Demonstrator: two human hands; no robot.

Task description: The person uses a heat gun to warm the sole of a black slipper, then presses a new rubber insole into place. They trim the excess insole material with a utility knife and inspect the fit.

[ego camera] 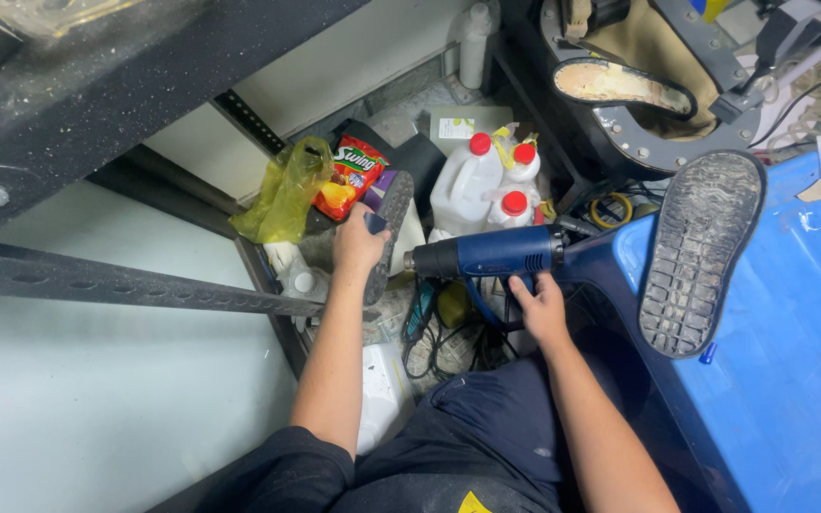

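So a blue heat gun (pixel 494 254) is held level by its handle in the right hand (pixel 536 306), grip wrapped tight around it, with the nozzle pointed left at a grey shoe sole (pixel 387 233). That sole is held up on edge in the left hand (pixel 357 243), grip clamped round its middle, tread side turned toward the nozzle and just beside the tip, down low over a cluttered floor corner between a metal rack and the blue surface (pixel 791 361). Right behind the gun a bunch of white plastic jugs with red caps (pixel 486 180) can be seen packed together, and a red snack bag (pixel 352 177) is leaned just left of them next to a crumpled yellow-green plastic bag (pixel 284 193). Black cords (pixel 448 342) are tangled on the floor below the gun. Off to the right, a second sole (pixel 703 252), tread up and pretty dusty, is laid partly over the edge of the blue surface. Further back a tan insole-shaped piece (pixel 620 84) is sat on a dark machine frame. A perforated metal rail (pixel 125 281) is run across the left side, and dark trousers (pixel 496 427) are seen at the bottom.
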